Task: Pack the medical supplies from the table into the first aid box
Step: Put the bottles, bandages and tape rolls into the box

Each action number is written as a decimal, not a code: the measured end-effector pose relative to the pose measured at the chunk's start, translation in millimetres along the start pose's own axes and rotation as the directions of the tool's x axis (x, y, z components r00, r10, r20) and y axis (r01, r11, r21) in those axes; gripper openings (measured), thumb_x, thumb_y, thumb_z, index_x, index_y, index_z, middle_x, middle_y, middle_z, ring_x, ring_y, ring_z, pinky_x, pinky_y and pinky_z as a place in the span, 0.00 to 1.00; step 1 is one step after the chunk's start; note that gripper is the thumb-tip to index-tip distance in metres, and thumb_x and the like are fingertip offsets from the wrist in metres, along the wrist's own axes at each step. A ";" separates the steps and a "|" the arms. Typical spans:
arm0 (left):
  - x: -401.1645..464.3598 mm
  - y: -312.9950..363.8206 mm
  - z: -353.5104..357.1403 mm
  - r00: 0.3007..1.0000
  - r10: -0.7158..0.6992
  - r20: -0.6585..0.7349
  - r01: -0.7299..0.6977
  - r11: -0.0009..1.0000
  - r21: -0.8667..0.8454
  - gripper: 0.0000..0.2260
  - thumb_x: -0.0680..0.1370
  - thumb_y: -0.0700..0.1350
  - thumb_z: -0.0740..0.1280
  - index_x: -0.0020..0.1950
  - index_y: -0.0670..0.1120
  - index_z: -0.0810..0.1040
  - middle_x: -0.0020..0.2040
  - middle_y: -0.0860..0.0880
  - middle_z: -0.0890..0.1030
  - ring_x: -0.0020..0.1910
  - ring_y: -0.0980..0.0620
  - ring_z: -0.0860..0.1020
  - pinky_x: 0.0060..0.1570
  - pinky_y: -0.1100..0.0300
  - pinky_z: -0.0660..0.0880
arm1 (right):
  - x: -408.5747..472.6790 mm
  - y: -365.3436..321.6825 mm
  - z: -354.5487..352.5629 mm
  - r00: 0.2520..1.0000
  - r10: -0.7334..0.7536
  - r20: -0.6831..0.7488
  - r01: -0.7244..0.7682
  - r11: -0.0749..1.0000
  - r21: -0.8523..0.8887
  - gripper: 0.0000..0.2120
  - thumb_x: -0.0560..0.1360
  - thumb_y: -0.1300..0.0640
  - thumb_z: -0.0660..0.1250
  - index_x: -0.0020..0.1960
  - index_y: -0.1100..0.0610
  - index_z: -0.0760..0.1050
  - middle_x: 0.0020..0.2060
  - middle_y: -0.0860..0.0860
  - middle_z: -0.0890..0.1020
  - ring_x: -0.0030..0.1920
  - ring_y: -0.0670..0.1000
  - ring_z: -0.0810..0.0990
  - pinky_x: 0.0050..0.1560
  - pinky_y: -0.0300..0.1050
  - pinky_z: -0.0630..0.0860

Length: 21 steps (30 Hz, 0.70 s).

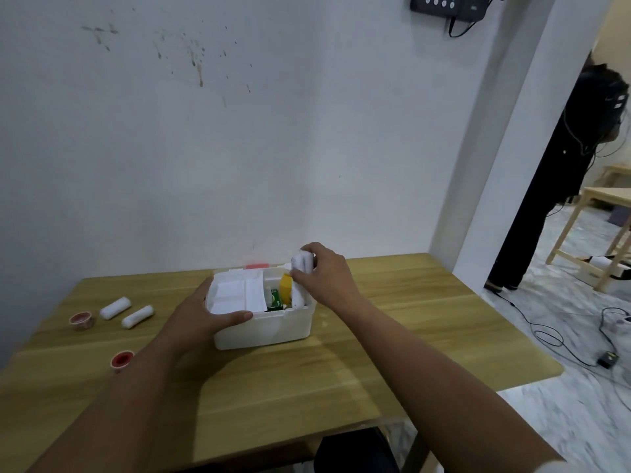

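Note:
The white first aid box (273,327) stands open in the middle of the wooden table (375,336). Inside it I see a white tray insert, a yellow box (286,286) and a green packet (274,299). My left hand (205,314) grips the box's front left corner. Over the box's right end, my right hand (326,274) holds a white bandage roll (303,261). Two more white bandage rolls (115,308) (137,315) lie at the left, with two small red-capped containers (82,320) (122,360) near them.
A white wall rises right behind the table. To the right, a person in dark clothes (560,186) stands in a doorway beside a light wooden table (601,213). Cables (563,336) run across the marble floor. A dark stool (355,450) sits under the table's near edge.

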<state>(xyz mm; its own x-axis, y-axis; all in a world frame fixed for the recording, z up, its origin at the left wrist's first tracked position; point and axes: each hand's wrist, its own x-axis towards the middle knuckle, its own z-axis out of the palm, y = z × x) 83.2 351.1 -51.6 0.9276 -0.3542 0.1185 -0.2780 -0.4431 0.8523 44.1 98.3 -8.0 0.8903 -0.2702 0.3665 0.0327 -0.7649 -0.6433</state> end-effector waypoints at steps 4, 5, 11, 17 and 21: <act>-0.5 1.3 0.0 1.000 0.006 -0.003 -0.006 1.000 -0.022 0.38 0.51 0.76 0.74 0.56 0.75 0.62 0.62 0.61 0.71 0.59 0.54 0.70 0.43 0.63 0.70 | -8.2 6.2 3.2 0.997 -0.045 -0.060 0.045 0.999 0.001 0.25 0.76 0.47 0.74 0.70 0.53 0.75 0.59 0.51 0.84 0.57 0.53 0.83 0.57 0.51 0.80; -0.4 1.7 -0.2 1.000 0.005 -0.003 -0.005 1.000 -0.023 0.38 0.50 0.77 0.74 0.56 0.76 0.62 0.62 0.61 0.71 0.59 0.54 0.70 0.43 0.63 0.70 | -9.0 8.1 4.2 0.996 -0.042 -0.079 0.043 0.999 0.013 0.25 0.76 0.47 0.74 0.70 0.53 0.75 0.60 0.52 0.84 0.57 0.54 0.83 0.58 0.52 0.79; -0.5 1.0 -0.4 1.000 0.002 0.000 -0.002 1.000 -0.022 0.39 0.49 0.77 0.74 0.56 0.75 0.63 0.62 0.62 0.70 0.60 0.55 0.70 0.44 0.62 0.70 | -14.9 14.8 11.3 0.990 -0.079 -0.114 0.076 0.997 -0.035 0.21 0.78 0.45 0.72 0.66 0.53 0.75 0.56 0.51 0.84 0.54 0.53 0.82 0.54 0.50 0.79; 2.1 -1.3 -0.2 1.000 -0.001 -0.005 0.000 1.000 -0.011 0.37 0.52 0.75 0.75 0.57 0.76 0.63 0.63 0.61 0.71 0.60 0.54 0.70 0.44 0.61 0.71 | -13.9 14.8 12.5 0.983 -0.072 -0.168 0.063 0.996 -0.058 0.17 0.78 0.44 0.71 0.60 0.53 0.73 0.51 0.50 0.84 0.48 0.52 0.81 0.46 0.47 0.76; 3.4 -2.3 0.3 1.000 -0.010 -0.004 0.010 1.000 -0.004 0.38 0.52 0.75 0.75 0.57 0.76 0.63 0.63 0.61 0.71 0.60 0.53 0.71 0.46 0.58 0.72 | -14.5 11.5 19.2 0.984 -0.112 -0.140 0.101 0.992 -0.081 0.14 0.79 0.46 0.70 0.56 0.53 0.72 0.47 0.50 0.82 0.42 0.50 0.76 0.41 0.45 0.71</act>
<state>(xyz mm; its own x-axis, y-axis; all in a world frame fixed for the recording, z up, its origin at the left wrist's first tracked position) 87.0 350.6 -53.3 0.9314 -0.3464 0.1118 -0.2676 -0.4435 0.8554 40.3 104.7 -33.7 0.8085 -0.2625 0.5268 0.0858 -0.8329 -0.5467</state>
